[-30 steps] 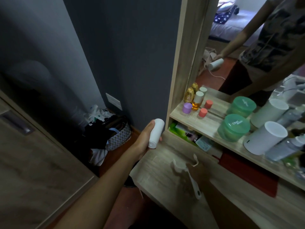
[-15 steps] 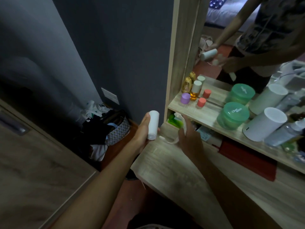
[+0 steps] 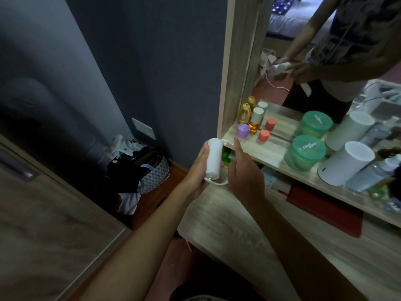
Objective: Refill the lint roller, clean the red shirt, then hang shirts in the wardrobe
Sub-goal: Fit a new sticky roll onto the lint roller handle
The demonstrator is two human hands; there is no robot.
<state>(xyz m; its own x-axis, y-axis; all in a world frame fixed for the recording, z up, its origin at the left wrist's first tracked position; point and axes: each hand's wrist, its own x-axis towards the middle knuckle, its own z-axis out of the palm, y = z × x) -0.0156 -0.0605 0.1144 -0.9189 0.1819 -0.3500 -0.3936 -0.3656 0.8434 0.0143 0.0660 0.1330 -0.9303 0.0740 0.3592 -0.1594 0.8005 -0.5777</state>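
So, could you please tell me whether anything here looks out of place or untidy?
Only the basket on the floor by the wall: clothes spill over its rim. The shelf items stand upright.

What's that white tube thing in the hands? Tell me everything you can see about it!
The white roll is a plain, smooth cylinder, matte and unmarked, with a flat rounded top. It stands nearly upright, leaning slightly, above the edge of the wooden dresser top. The left hand wraps its left side, thumb near the top. The right hand reaches in beside it. A thin white curved piece, apparently the roller's frame, shows at its bottom end. Whether the roll is fully seated on it cannot be seen.
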